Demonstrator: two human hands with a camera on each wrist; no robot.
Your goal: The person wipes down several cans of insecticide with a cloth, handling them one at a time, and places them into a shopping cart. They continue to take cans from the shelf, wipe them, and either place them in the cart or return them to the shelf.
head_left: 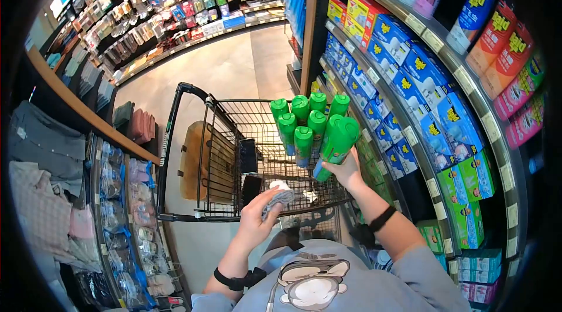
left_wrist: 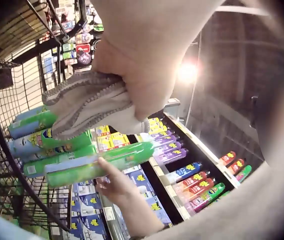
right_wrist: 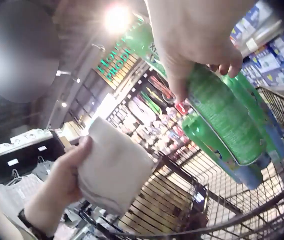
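Note:
My right hand (head_left: 344, 169) grips a green spray can (head_left: 339, 139) with a blue lower end, held tilted at the cart's right side. Several similar green-capped cans (head_left: 302, 142) stand close together in the black wire shopping cart (head_left: 234, 178), just left of it. In the left wrist view the held can (left_wrist: 102, 164) lies across the picture, the right hand (left_wrist: 124, 200) around its lower part. My left hand (head_left: 257, 213) pinches a folded grey and white cloth (right_wrist: 113, 167) over the cart's near edge.
Shelves on the right hold blue boxes (head_left: 410, 86), green boxes (head_left: 468, 224) and orange, blue and purple cans (head_left: 471, 13). Clothes (head_left: 44, 195) and packaged goods (head_left: 114, 195) hang at the left. Pale floor (head_left: 234, 60) lies beyond the cart, before a stocked wall.

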